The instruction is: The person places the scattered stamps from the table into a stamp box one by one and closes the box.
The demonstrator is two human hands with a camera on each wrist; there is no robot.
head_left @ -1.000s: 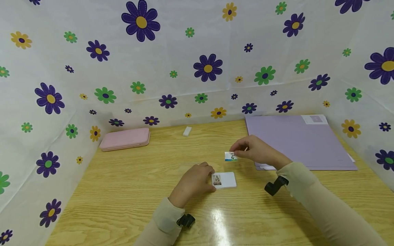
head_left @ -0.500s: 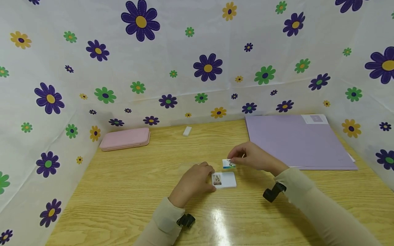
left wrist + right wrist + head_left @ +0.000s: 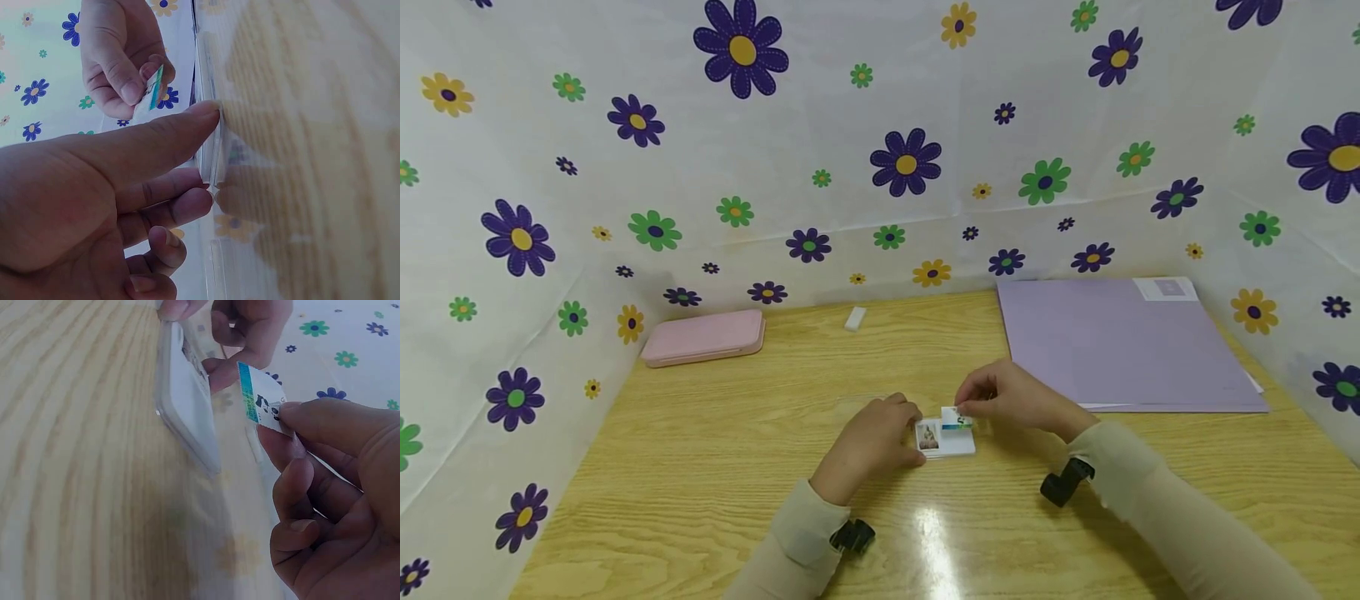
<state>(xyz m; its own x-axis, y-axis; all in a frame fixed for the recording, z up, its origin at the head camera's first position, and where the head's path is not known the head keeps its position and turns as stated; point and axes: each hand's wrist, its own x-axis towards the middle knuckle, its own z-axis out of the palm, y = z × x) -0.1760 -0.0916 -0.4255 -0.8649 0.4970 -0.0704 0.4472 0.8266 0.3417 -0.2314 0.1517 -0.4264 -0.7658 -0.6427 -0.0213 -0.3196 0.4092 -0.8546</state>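
A small white stamp with a panda picture and a blue-green strip is pinched between the thumb and forefinger of my right hand. Its serrated edge shows in the right wrist view, where the stamp is tilted. In the head view it overlaps the right part of a white card in a clear holder on the table. On the card's left part sits another small stamp with a brownish figure. My left hand grips the card's left end, thumb at the near edge and fingers at the far edge.
A thin clear plastic piece lies just behind my left hand. Toward the back are a pink case and a white eraser-like block. A large purple folder lies at the right, and a flower-printed sheet encloses the table.
My right hand has brought the panda stamp toward me and slightly left, from beside the purple folder to over the white card. My left hand has stayed at the card.
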